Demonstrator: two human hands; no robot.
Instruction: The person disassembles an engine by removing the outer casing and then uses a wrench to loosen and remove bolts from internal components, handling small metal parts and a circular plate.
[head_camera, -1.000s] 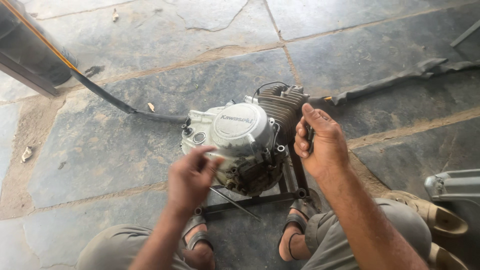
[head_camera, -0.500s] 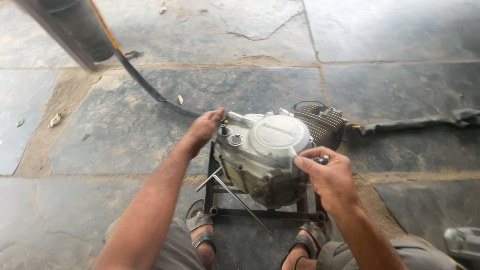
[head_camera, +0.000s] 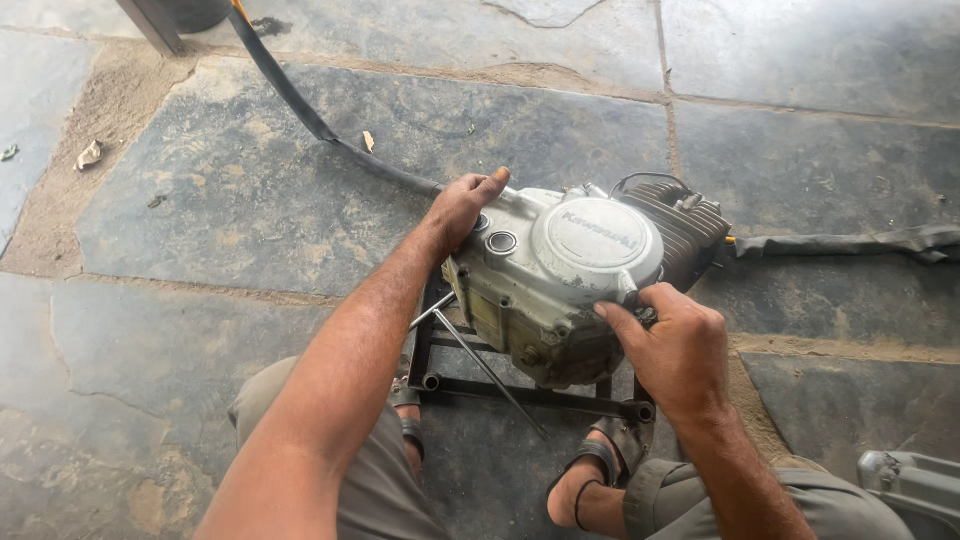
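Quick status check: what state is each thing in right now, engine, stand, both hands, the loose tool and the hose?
Engine: on the stand, tilted, side cover on.
Stand: flat on the stone floor under the engine.
Left hand: grip on the engine's far left edge.
Right hand: grip on the cover's near right edge.
T-handle tool: loose, leaning across the stand.
Black hose: slack on the floor.

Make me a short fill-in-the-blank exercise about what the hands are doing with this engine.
1. Both hands grip a grey motorcycle engine that rests on a black metal ____.
2. The left hand holds the engine's ____ end, far from the cooling fins.
3. The right hand grips just below the ____ side cover.
4. A black hose lies across the ____ floor.

Missing words: stand; left; round; stone
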